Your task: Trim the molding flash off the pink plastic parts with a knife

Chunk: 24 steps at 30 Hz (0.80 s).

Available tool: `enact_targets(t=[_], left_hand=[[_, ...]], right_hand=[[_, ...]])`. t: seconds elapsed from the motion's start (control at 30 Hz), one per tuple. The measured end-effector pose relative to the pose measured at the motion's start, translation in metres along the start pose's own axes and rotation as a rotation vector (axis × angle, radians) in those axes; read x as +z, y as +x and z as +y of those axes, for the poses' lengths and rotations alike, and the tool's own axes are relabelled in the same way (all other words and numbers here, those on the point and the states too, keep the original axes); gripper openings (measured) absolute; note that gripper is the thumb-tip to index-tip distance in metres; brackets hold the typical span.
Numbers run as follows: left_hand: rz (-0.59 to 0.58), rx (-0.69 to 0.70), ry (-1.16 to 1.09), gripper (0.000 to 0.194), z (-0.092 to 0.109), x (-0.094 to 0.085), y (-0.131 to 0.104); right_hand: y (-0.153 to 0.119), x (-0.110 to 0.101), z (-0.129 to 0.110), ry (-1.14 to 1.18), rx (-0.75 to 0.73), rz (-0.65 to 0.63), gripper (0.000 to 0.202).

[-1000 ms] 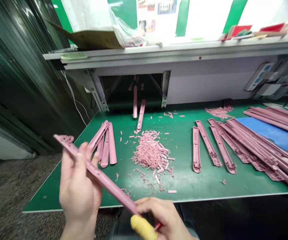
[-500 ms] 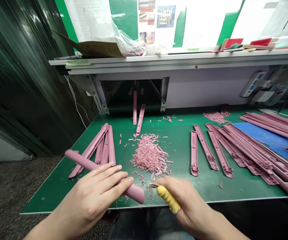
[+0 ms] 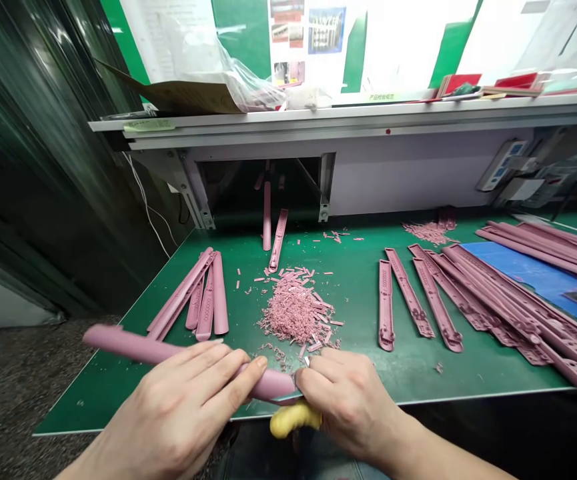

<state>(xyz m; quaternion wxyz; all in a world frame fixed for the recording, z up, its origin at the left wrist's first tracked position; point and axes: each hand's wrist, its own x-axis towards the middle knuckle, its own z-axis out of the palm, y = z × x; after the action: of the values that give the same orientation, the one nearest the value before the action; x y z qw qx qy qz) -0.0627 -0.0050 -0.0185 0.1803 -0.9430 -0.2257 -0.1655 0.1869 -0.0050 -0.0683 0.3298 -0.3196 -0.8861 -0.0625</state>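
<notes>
My left hand is closed around a long pink plastic strip, smooth side up, tilted over the front of the bench. In my right hand is a knife with a lumpy yellow handle. Its thin blade lies against the right end of the strip, partly hidden by my fingers. Behind the hands sits a heap of pink shavings. Several more pink strips lean together at the left.
Several pink strips lie hollow side up at the right, beside a larger stack and a blue sheet. Two strips lie by a conveyor opening under the shelf. A blurred hand shows at the far right edge.
My right hand has moved left and brought the knife blade onto the strip's end. The strip's far end has swung down and left, still in my left hand.
</notes>
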Motion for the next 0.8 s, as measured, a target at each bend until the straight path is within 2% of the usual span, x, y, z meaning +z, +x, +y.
enact_targets(t=[0.1,0.17,0.27,0.43,0.6,0.67,0.8], left_hand=[[0.097,-0.097,-0.1,0.039,0.012,0.008,-0.004],[0.116,-0.15,-0.189,0.039,0.02,0.013,-0.005],[0.125,-0.232,-0.279,0.038,0.028,0.017,-0.007],[0.122,-0.347,-0.318,0.043,0.039,0.021,-0.006],[0.11,-0.527,-0.388,0.049,0.049,0.025,-0.003],[0.046,-0.499,-0.409,0.051,0.044,0.025,-0.003],[-0.007,-0.242,-0.256,0.043,0.013,0.017,-0.007]], right_hand=[[-0.003,0.002,-0.001,0.002,0.02,-0.006,0.046],[-0.004,0.003,-0.002,0.004,0.031,-0.02,0.045],[-0.004,0.004,-0.003,0.011,0.042,-0.009,0.043],[-0.001,0.009,-0.005,-0.037,0.162,0.044,0.038],[-0.001,0.018,-0.004,-0.071,0.131,0.062,0.04],[-0.002,0.018,0.0,-0.051,0.097,0.048,0.045],[0.003,0.005,0.016,0.174,-0.045,-0.071,0.062]])
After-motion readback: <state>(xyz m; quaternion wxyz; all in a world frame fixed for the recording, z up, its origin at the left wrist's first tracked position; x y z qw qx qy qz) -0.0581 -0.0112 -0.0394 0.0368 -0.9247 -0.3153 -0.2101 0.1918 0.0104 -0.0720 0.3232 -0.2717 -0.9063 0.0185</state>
